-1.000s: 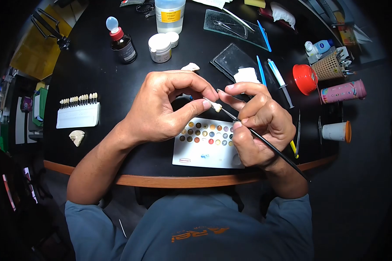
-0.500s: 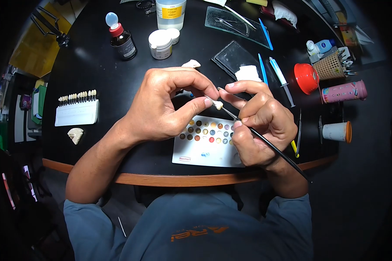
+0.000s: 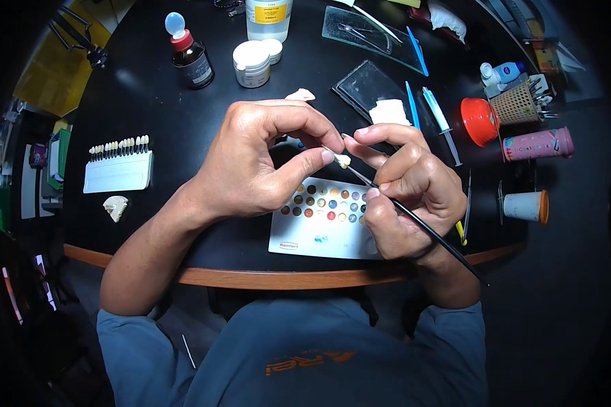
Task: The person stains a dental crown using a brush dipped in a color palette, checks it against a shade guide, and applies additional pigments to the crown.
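The left hand [image 3: 251, 156] is pinching one tooth [image 3: 343, 161] narrowly between thumb and index finger, keeping it up above the top edge of the palette [image 3: 288, 229]. Compared with a second ago, the tooth is looking slightly turned and more end-on, while both hands are staying nearly in place; this is probably giving the brush [image 3: 448, 245] a different face to work on. The right hand [image 3: 417, 183] is holding that single brush between thumb and bent fingers, its tip pointing at the tooth, though contact is too small to confirm. One palette is lying below, its wells being partly hidden, so their total is uncertain. Around them are standing two white jars [image 3: 251, 66], one brown bottle [image 3: 195, 70] and one clear bottle [image 3: 268, 28]; two blue tools [image 3: 413, 105], one syringe [image 3: 442, 125] and one shade guide [image 3: 117, 172] are lying nearby.
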Action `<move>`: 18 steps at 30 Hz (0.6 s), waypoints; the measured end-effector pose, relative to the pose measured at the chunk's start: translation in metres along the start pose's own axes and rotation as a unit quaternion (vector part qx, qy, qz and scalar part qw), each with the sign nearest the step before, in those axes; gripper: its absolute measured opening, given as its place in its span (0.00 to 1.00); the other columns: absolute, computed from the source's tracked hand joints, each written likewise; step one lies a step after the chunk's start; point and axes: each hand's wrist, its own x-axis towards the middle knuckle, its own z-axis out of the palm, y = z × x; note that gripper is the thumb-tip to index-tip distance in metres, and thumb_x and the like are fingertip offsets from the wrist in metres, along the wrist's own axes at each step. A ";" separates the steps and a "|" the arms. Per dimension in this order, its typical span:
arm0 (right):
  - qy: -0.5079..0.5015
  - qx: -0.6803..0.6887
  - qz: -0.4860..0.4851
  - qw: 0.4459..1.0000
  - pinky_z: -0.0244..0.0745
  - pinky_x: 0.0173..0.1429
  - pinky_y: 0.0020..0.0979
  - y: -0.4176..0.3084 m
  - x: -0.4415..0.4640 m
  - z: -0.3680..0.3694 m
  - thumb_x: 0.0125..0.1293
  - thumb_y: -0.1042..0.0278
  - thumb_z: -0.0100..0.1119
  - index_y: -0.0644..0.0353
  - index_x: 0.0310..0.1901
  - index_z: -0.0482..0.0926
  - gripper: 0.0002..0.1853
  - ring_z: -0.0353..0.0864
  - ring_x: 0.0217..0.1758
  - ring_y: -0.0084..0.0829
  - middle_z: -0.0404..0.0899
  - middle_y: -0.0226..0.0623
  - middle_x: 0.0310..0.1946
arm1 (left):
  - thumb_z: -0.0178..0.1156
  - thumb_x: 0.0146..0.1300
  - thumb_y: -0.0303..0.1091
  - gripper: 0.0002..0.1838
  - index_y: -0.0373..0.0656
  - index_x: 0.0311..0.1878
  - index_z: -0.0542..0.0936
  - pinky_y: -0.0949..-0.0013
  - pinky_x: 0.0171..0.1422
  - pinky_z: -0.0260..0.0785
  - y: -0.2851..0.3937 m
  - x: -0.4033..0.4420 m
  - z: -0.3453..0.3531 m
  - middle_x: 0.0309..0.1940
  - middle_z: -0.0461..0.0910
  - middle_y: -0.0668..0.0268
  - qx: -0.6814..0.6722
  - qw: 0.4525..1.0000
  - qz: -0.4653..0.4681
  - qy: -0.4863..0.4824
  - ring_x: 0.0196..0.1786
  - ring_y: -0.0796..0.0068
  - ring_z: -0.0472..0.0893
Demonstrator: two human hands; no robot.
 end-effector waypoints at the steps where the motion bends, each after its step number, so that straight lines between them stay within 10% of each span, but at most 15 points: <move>1: 0.004 0.003 0.001 1.000 0.89 0.55 0.45 0.000 0.000 0.000 0.50 0.85 0.63 0.63 0.25 0.70 0.10 0.87 0.53 0.49 0.77 0.39 0.24 | 0.65 0.63 0.16 0.05 0.30 0.42 0.86 0.65 0.59 0.81 0.000 0.000 0.000 0.43 0.87 0.53 0.006 1.000 0.005 -0.002 0.49 0.67 0.88; 18: -0.002 -0.004 0.003 1.000 0.90 0.55 0.45 0.001 -0.001 0.000 0.49 0.86 0.62 0.63 0.25 0.69 0.11 0.87 0.54 0.49 0.77 0.39 0.24 | 0.65 0.62 0.15 0.07 0.30 0.42 0.86 0.65 0.59 0.81 -0.002 0.000 -0.001 0.42 0.88 0.53 0.017 1.000 0.011 -0.006 0.48 0.67 0.89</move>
